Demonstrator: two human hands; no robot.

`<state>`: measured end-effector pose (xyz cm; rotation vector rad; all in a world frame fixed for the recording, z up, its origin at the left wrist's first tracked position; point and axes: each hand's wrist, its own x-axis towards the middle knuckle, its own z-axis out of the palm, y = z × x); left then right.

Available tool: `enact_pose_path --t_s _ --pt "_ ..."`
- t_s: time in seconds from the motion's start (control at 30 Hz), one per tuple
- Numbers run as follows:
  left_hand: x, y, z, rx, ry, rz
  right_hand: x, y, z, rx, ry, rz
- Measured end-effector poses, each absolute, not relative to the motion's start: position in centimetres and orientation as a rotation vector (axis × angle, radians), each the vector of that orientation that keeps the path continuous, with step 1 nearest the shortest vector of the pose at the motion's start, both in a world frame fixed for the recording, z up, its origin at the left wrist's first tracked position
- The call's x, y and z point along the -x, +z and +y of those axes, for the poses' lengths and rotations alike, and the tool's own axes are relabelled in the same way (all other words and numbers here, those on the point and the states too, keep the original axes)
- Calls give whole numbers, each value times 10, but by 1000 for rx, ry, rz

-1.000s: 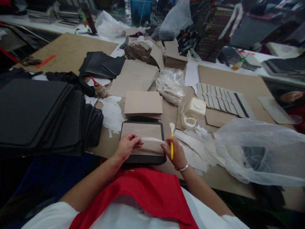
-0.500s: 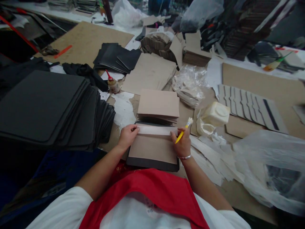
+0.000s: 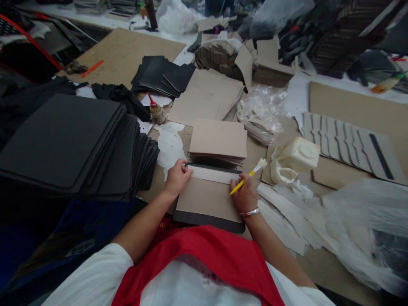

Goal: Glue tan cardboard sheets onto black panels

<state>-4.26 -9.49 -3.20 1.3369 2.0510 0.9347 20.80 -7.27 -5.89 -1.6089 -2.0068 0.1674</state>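
In front of me a brown board lies on a black sheet, whose dark border shows along the near and far edges. A white strip lies across the board's far end. The thumb and fingers of my left hand are closed at the strip's left end. In my right hand is a yellow brush, bristles pointing away to the right, while its fingertips touch the strip's right end. Just beyond lies a stack of brown boards.
Left is a tall pile of black sheets. A red-tipped glue bottle stands beyond it. Right are a cream plastic container, paper strips and a clear plastic bag. Larger grey boards lie farther back.
The white strip has come down flat against the board's far end. My left fingers have shifted slightly at its left end. The whole view has moved a little rightward.
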Motion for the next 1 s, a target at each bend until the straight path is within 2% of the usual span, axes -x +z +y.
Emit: enact_pose_path --t_s 0.33,0.5,0.6,0.7,0.77,0.87,1.0 --pt "43 -27 -95 -1442 793 2088 -203 -58 -69 1647 90 -2088" --pt "39 -16 -104 -1844 674 2241 -223 -44 -68 1670 9 -2017" --pt "23 -18 -114 -2173 656 2017 -227 -38 -78 1521 80 -1996" --pt "4 -29 -122 -2383 452 1693 -217 -43 -90 1214 281 -2215" --pt "-2 -36 -125 -2415 299 1645 -214 -49 -95 1123 352 -2353" --pt "3 -39 -130 -2387 186 1768 -224 -54 -94 1294 308 -2344" --pt "18 -41 -141 -2341 202 1949 -247 -50 -87 1462 240 -2320"
